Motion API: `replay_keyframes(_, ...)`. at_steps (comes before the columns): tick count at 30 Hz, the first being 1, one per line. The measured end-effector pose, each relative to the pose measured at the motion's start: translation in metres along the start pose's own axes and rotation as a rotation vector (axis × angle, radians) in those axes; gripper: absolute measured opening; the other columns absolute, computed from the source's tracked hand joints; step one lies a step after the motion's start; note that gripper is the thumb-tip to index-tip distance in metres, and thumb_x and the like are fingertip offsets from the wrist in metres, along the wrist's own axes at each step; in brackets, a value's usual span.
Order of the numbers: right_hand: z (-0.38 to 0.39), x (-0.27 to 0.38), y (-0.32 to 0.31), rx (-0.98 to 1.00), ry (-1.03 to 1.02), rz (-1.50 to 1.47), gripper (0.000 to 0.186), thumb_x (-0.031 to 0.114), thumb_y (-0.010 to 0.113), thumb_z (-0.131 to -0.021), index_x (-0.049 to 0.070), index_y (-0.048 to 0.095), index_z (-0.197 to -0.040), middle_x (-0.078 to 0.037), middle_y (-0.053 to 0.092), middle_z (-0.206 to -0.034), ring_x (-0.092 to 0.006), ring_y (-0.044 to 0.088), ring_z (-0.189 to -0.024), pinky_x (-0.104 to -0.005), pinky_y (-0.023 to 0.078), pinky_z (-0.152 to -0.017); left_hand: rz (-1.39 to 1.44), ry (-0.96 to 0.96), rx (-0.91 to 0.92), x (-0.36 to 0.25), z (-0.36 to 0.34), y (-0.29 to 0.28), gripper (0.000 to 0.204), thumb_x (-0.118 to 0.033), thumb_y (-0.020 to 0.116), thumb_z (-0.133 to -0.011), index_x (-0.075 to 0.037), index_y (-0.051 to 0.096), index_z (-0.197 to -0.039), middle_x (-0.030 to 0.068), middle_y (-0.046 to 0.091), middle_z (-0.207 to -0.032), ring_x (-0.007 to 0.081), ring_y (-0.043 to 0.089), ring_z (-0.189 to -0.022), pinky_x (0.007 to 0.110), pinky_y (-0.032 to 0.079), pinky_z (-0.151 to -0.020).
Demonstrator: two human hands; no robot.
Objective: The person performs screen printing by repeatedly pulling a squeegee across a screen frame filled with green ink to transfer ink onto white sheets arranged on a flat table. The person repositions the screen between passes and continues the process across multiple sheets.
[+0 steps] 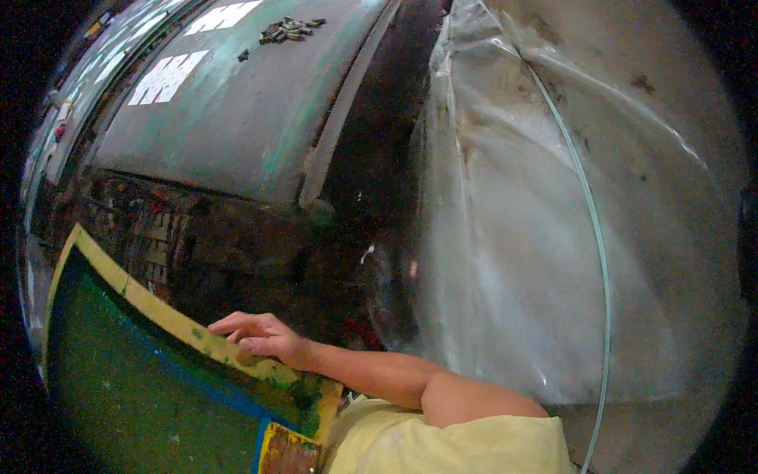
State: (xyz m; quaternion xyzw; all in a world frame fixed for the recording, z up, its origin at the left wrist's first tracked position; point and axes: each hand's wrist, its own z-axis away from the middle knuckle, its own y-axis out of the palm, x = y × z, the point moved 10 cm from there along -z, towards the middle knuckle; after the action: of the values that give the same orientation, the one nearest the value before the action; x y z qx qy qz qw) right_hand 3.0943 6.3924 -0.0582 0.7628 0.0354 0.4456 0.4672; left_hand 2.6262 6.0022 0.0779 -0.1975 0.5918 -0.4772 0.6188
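The right hand (264,340), loosely curled, rests on the yellow-edged green panel (150,363) at lower left, grip unclear; the left is out of view. Beyond: a worn grey-green desk (245,134), translucent sheeting (521,261) rightward.

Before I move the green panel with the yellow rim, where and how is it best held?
Probably by the yellow rim along the upper edge of the green panel, reaching over it from the right: this narrow strip borders the broad face, and the right hand lies on it.
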Motion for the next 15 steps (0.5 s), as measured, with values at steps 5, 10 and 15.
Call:
replay_keyframes(5, 0.003, 0.038, -0.019, -0.022, 0.010, 0.021, 0.062, 0.034, 0.071, -0.105, 0.003, 0.063, -0.159, -0.010, 0.067, -0.149, -0.0231, 0.067, -0.129, -0.0408, 0.054, -0.111, 0.034, 0.018, -0.031, -0.007, 0.009, -0.007, 0.051, -0.018, 0.085, -0.095, 0.009, 0.069, -0.135, 0.0131, 0.075, -0.121, 0.0248, 0.068, -0.109, 0.039, 0.054, -0.098)
replay_keyframes(10, -0.005, 0.099, -0.024, 0.032, -0.031, 0.139, 0.062, 0.034, 0.068, -0.107, 0.002, 0.062, -0.160, -0.012, 0.065, -0.155, -0.0257, 0.067, -0.135, -0.0420, 0.053, -0.115, 0.111, 0.053, -0.061, -0.003, 0.009, -0.008, 0.053, -0.019, 0.085, -0.096, 0.010, 0.069, -0.137, 0.0137, 0.074, -0.123, 0.0255, 0.068, -0.112, 0.039, 0.053, -0.100)
replay_keyframes(15, -0.012, 0.157, -0.025, 0.067, -0.126, 0.375, 0.065, 0.039, 0.067, -0.108, 0.000, 0.061, -0.160, -0.014, 0.063, -0.158, -0.0287, 0.067, -0.138, -0.0436, 0.051, -0.118, 0.194, 0.085, -0.083, 0.003, 0.011, -0.001, 0.055, -0.021, 0.085, -0.096, 0.010, 0.068, -0.138, 0.0143, 0.074, -0.125, 0.0262, 0.068, -0.114, 0.040, 0.053, -0.103)
